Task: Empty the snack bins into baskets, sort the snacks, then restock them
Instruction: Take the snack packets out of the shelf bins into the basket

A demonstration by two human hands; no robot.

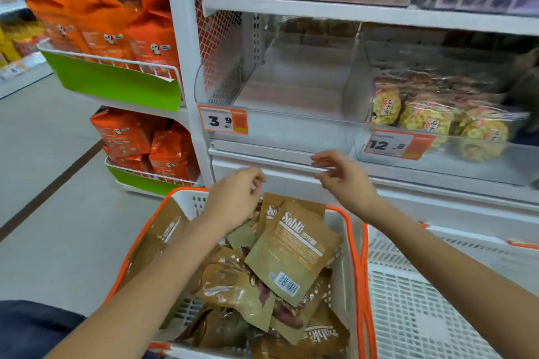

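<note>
A: Nearest the lens, brown snack pouches [291,251] are seen heaped in the orange-rimmed basket [357,265], the topmost one propped with its long axis running up from its barcode end toward the basket's far rim.

B: And the hands?

A: Both are held above that far rim, nothing gripped. The left hand [236,192] is loosely curled, directly over the pile and nearer to it; the right hand [344,181] is spread, fingers relaxed, past the rim toward the shelf.

B: The bin?

A: The clear bin [291,96] beyond the basket appears emptied, though glare leaves that uncertain. A second basket [423,315] adjoins the first on the right, its floor bare, so room is judged ample there for sorting.
</note>
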